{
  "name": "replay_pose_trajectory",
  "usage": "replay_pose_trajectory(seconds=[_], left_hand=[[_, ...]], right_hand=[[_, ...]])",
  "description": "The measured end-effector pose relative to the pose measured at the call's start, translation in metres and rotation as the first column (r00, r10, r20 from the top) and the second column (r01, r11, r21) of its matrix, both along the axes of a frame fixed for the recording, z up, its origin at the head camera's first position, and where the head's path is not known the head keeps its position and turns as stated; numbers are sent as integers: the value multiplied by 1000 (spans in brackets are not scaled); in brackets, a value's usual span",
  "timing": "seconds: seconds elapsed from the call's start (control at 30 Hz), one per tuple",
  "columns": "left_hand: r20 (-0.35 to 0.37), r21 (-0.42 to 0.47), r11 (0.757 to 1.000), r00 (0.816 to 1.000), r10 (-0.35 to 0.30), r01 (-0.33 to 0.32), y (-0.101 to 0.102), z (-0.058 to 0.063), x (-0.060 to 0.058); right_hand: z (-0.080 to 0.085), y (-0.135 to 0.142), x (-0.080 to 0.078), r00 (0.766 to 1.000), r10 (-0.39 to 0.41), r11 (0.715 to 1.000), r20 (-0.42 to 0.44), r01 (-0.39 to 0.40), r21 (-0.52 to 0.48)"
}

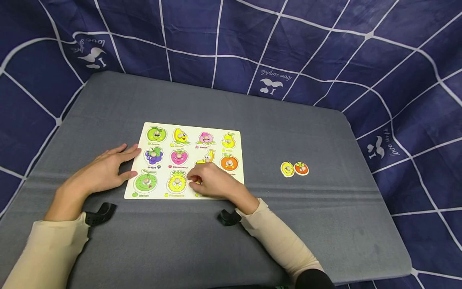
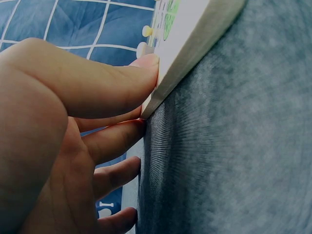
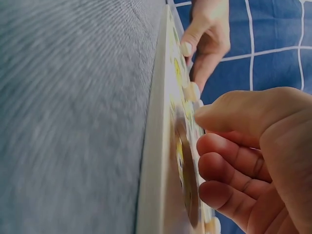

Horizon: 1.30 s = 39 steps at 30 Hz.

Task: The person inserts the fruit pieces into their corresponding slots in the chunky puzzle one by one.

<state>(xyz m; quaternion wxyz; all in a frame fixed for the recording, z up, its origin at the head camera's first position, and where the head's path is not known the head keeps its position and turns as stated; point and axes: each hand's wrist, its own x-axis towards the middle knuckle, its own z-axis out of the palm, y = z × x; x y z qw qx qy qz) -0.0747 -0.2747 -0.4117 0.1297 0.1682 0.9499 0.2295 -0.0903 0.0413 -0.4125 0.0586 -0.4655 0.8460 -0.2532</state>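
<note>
A cream fruit puzzle board (image 1: 187, 128) lies on the grey table, its fruit pieces fitted with small knobs. My left hand (image 1: 104, 170) rests at the board's left edge; in the left wrist view the thumb (image 2: 122, 87) touches the board's edge while the fingers extend alongside. Over the lower middle of the board, my right hand (image 1: 214, 180) has curled fingers at a yellow puzzle piece. In the right wrist view that puzzle piece (image 3: 187, 180) stands slightly tilted from the board beneath the fingertips. The hand hides its knob and most of its picture.
Two loose pieces, one yellow (image 1: 287, 169) and one orange-red (image 1: 301, 169), lie side by side on the table (image 1: 325, 224) right of the board. A navy checked cloth (image 1: 202, 36) hangs behind and beside the table.
</note>
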Motion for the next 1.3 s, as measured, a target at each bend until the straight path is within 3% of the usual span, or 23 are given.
replay_pose_trajectory(seconds=[0.7,1.03,1.3], left_hand=[[-11,9,1000,1000,-12,12,-1,-1,0],[-12,11,1000,1000,-7,7,-1,-2,1],[-15,11,1000,1000,-6,7,-1,-3,0]], right_hand=[[-5,61,-5,989,-133,985,-59,125,-117],[-7,83,-8,985,-171,964,-39,158,-215],[-11,106,-8,972,-233,947,-31,220,-233]])
